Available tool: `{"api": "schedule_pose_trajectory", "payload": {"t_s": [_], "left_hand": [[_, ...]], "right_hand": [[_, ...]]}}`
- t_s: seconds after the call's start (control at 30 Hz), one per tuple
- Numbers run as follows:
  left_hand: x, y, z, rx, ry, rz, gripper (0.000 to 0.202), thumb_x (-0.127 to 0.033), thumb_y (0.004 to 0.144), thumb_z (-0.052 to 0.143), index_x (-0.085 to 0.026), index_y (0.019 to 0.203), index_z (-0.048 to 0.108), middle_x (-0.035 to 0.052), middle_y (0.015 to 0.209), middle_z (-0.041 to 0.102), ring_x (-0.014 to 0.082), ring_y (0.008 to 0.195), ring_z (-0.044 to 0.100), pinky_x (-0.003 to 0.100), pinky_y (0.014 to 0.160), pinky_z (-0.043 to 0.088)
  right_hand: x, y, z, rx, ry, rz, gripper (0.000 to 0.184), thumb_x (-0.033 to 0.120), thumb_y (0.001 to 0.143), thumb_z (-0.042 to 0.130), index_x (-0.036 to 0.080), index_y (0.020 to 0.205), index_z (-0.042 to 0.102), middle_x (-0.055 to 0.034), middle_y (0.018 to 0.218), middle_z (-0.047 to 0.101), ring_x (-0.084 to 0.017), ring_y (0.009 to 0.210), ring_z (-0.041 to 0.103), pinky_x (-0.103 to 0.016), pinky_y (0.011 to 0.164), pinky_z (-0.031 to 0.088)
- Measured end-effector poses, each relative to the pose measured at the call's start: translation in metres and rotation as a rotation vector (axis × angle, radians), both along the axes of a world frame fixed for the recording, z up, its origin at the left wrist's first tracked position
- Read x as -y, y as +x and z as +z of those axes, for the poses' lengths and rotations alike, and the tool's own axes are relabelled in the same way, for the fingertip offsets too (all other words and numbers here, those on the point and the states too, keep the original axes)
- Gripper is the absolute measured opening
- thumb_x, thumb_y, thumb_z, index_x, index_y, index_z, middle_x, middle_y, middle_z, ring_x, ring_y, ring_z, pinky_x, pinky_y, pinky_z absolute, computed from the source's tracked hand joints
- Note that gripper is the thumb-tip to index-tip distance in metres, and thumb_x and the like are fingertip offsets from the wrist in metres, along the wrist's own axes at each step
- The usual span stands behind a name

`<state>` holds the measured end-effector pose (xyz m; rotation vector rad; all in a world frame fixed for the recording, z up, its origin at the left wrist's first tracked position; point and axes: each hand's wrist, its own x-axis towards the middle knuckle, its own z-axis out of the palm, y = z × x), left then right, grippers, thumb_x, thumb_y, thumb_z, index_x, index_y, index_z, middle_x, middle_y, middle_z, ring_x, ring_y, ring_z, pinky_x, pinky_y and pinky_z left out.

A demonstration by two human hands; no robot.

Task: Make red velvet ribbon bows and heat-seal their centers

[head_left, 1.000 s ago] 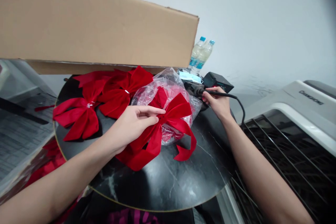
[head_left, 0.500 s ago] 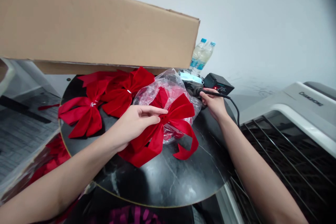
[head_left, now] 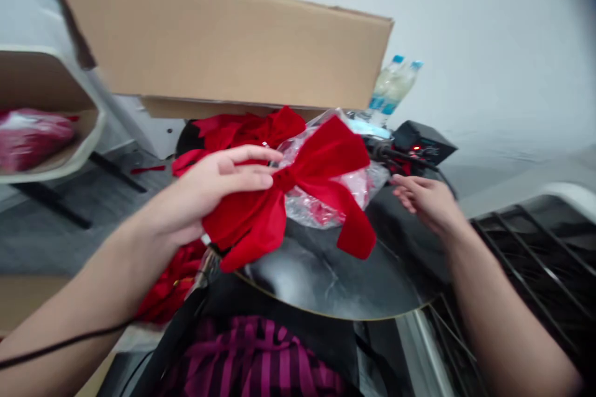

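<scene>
My left hand is closed on the knot of a red ribbon bow and holds it lifted above the round black table. My right hand hovers with loose, spread fingers and holds nothing, just in front of a black corded tool lying beside a small black control box. A clear plastic bag with red pieces inside lies under the bow. More red bows lie at the back of the table.
A large cardboard box stands behind the table. Two water bottles stand at the back right. A black wire rack is on the right. A shelf with a red bag is on the left. Red bows lie below the table's left edge.
My right hand has let go of the black tool and drawn back. My left hand has lifted the bow off the table. The view has swung left.
</scene>
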<state>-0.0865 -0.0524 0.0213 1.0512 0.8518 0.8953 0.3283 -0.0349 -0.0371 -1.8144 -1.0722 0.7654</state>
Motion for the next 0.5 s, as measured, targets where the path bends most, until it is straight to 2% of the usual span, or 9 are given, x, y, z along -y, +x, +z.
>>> {"api": "schedule_pose_trajectory", "payload": {"t_s": [0.03,0.07,0.1,0.17,0.23,0.33,0.4,0.47,0.5], "left_hand": [[0.005,-0.019,0.003,-0.010,0.033,0.077,0.036,-0.020,0.081,0.079,-0.026,0.116,0.074,0.0023,0.103,0.080,0.0157,0.075,0.075,0.023,0.067,0.058],[0.010,-0.039,0.004,-0.039,0.062,0.173,0.040,-0.022,0.083,0.078,-0.027,0.122,0.073,0.0010,0.100,0.080,0.0144,0.073,0.074,0.022,0.065,0.058],[0.015,-0.061,0.004,-0.083,0.086,0.277,0.043,-0.023,0.085,0.076,-0.027,0.127,0.071,-0.0001,0.098,0.080,0.0128,0.071,0.073,0.021,0.065,0.057],[0.026,-0.105,-0.002,-0.201,0.121,0.521,0.047,-0.024,0.087,0.076,-0.028,0.132,0.068,-0.0035,0.100,0.080,0.0102,0.072,0.071,0.018,0.068,0.056],[0.037,-0.145,-0.017,-0.310,0.147,0.698,0.050,-0.021,0.087,0.075,-0.026,0.136,0.066,-0.0053,0.103,0.079,0.0117,0.082,0.071,0.018,0.074,0.057],[0.048,-0.190,-0.051,-0.349,0.059,0.797,0.057,-0.037,0.084,0.080,-0.032,0.138,0.063,-0.0100,0.100,0.078,0.0134,0.092,0.070,0.015,0.074,0.058],[0.052,-0.209,-0.079,-0.370,-0.032,0.774,0.057,-0.040,0.082,0.082,-0.036,0.135,0.063,-0.0132,0.096,0.077,0.0089,0.083,0.070,0.013,0.071,0.058],[0.055,-0.219,-0.108,-0.408,-0.102,0.733,0.053,-0.044,0.086,0.078,-0.037,0.135,0.061,-0.0131,0.092,0.076,0.0064,0.077,0.068,0.012,0.070,0.057],[0.056,-0.220,-0.123,-0.434,-0.139,0.693,0.051,-0.045,0.089,0.075,-0.035,0.136,0.060,-0.0113,0.093,0.076,0.0077,0.080,0.069,0.016,0.076,0.058]], "right_hand": [[0.012,-0.004,0.001,0.015,0.020,-0.005,0.035,0.043,0.083,0.081,0.011,0.095,0.074,-0.0083,0.082,0.070,-0.014,0.057,0.059,-0.027,0.047,0.049],[0.023,-0.008,0.002,0.033,0.047,-0.023,0.038,0.047,0.075,0.086,0.012,0.087,0.075,-0.0065,0.069,0.067,-0.011,0.045,0.050,-0.025,0.037,0.038],[0.034,-0.012,0.001,0.049,0.069,-0.037,0.040,0.049,0.067,0.090,0.013,0.082,0.076,-0.0066,0.064,0.065,-0.011,0.040,0.046,-0.025,0.033,0.033],[0.051,-0.020,-0.002,0.068,0.106,-0.072,0.045,0.051,0.054,0.095,0.015,0.074,0.077,-0.0079,0.059,0.064,-0.013,0.037,0.046,-0.027,0.030,0.030],[0.063,-0.027,-0.008,0.071,0.156,-0.111,0.046,0.054,0.050,0.094,0.017,0.073,0.077,-0.0090,0.059,0.064,-0.015,0.037,0.048,-0.029,0.030,0.032],[0.071,-0.032,-0.019,0.059,0.217,-0.161,0.046,0.055,0.049,0.092,0.020,0.074,0.078,-0.0093,0.060,0.064,-0.016,0.037,0.048,-0.030,0.031,0.031],[0.072,-0.032,-0.025,0.044,0.233,-0.180,0.044,0.054,0.048,0.092,0.022,0.073,0.078,-0.0090,0.059,0.063,-0.015,0.038,0.046,-0.030,0.032,0.029],[0.071,-0.032,-0.027,0.027,0.243,-0.192,0.042,0.054,0.049,0.091,0.023,0.074,0.078,-0.0081,0.059,0.062,-0.015,0.038,0.045,-0.029,0.033,0.027],[0.070,-0.032,-0.028,0.023,0.247,-0.197,0.040,0.054,0.050,0.090,0.023,0.074,0.078,-0.0076,0.059,0.061,-0.015,0.039,0.044,-0.029,0.033,0.026]]}}
